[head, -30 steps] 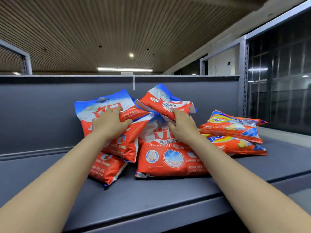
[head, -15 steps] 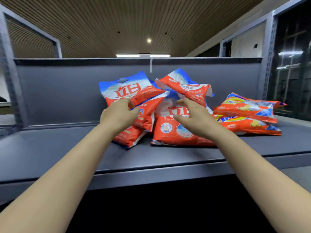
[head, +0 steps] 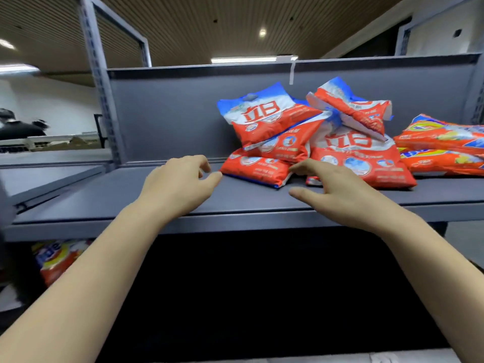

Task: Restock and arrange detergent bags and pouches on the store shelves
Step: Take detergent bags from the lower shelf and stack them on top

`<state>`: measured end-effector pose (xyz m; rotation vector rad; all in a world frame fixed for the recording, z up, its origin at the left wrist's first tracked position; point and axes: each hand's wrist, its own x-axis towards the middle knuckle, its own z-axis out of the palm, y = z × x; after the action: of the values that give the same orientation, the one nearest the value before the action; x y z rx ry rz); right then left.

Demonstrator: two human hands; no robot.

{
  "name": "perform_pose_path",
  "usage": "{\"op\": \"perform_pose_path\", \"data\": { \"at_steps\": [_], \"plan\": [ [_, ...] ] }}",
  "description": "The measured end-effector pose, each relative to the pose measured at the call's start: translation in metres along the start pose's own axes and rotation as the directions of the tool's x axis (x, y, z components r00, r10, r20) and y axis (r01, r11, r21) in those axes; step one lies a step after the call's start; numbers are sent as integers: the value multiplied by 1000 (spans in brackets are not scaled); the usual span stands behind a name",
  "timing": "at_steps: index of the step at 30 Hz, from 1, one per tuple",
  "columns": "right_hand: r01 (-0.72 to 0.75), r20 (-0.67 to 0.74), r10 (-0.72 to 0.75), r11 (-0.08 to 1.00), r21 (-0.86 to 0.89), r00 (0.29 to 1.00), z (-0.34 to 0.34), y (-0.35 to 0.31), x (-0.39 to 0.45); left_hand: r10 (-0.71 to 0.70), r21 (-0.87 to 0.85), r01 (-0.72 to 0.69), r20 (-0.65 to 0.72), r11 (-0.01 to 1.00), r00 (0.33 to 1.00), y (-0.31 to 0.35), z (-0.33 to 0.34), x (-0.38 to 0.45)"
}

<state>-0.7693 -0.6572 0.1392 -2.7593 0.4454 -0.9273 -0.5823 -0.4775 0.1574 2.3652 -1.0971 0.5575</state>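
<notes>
Detergent bags (head: 309, 142) overlap, lower ones partly hidden, print blurred.

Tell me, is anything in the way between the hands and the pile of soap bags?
Nothing visible is. The left hand and right hand hover open over the bare shelf, just in front of the pile of red bags. Only empty shelf lies between the fingers and the nearest bag.

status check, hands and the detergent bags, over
Left hand open, holding nothing. Right hand open, in front of the bags. Red detergent bags heaped unevenly on the shelf. Nothing in the way.
</notes>
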Motion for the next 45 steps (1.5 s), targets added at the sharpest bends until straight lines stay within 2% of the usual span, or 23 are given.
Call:
{"op": "perform_pose_path", "data": {
  "at_steps": [10, 17, 23, 30, 36, 45],
  "plan": [
    [57, 200, -71, 996, 71, 977, 76, -146, -54, -61, 40, 57, 114, 998, 992, -135, -53, -117],
    [99, 358, -142, 986, 135, 923, 149, -231, -74, -225, 54, 218, 235, 974, 946, -240, -69, -198],
    [143, 435, -212, 972, 186, 875, 207, -287, -67, -391, 90, 381, 249, 920, 886, -315, -87, -240],
    [185, 512, -288, 952, 242, 809, 277, -351, -41, -542, 128, 527, 209, 840, 814, -402, -104, -266],
    [216, 542, -318, 945, 245, 778, 344, -400, -1, -603, 173, 578, 188, 797, 775, -485, -103, -268],
    [101, 567, -227, 964, 245, 792, 444, -453, 73, -630, 184, 603, 205, 776, 749, -609, -86, -226]
  ]
}}
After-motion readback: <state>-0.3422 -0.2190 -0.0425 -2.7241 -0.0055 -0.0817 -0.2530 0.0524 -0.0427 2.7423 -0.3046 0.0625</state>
